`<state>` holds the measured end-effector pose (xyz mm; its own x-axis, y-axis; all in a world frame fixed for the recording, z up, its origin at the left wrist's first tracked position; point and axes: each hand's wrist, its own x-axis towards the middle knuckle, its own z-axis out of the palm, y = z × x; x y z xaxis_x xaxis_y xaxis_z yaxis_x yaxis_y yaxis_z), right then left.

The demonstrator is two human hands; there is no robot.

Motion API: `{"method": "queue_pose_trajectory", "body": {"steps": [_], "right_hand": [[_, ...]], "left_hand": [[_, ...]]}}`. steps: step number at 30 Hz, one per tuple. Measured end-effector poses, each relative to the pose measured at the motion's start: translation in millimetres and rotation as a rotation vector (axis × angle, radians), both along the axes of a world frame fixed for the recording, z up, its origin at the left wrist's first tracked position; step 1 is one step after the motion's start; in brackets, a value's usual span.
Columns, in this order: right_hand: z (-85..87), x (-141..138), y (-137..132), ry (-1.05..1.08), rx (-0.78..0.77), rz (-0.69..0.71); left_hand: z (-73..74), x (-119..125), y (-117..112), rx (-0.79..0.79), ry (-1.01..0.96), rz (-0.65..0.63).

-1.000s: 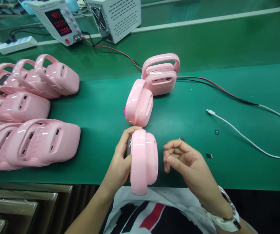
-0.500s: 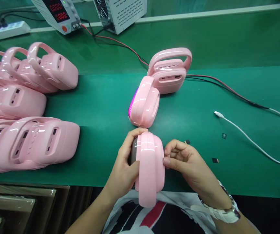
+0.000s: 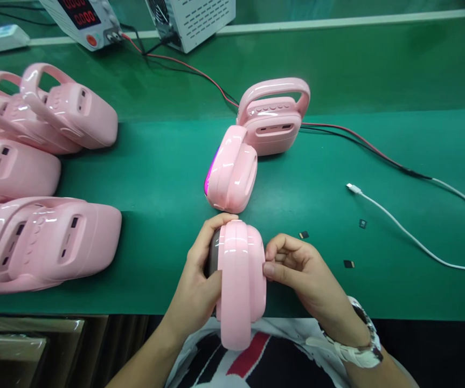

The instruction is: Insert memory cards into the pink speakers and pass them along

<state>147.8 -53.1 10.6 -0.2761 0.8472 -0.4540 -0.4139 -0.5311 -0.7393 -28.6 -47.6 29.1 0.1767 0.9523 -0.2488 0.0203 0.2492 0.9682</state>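
My left hand (image 3: 195,284) grips a pink portable speaker (image 3: 236,280) by its dark front side, thumb near the handle and fingers around the far end. The handle faces up toward me. My right hand (image 3: 305,268) is closed in a pinch, its thumb and fingertips against the speaker's right side. Whatever lies between those fingertips is hidden. To the right of that hand lie three small memory cards: one black card (image 3: 304,235) close by, another black card (image 3: 349,264), and a dark card (image 3: 362,223) farther off.
Just beyond stand a pink speaker with a lit purple front (image 3: 232,172) and another pink speaker (image 3: 275,121). Several more pink speakers (image 3: 90,237) crowd the left. A white cable (image 3: 402,229) lies at right. Red and black wires (image 3: 187,66) run from a power supply (image 3: 90,24).
The whole view has shifted slightly, so things appear farther left. Both hands keep the same hold on the speaker, with the right fingertips still at its side.
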Motion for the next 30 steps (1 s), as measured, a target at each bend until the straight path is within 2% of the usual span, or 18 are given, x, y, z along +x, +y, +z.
{"method": "queue_pose_trajectory", "body": {"steps": [30], "right_hand": [[3.5,2.1,5.6,-0.058,0.024,0.036]], "left_hand": [[-2.0,2.7,-0.2,0.028,-0.026,0.022]]}}
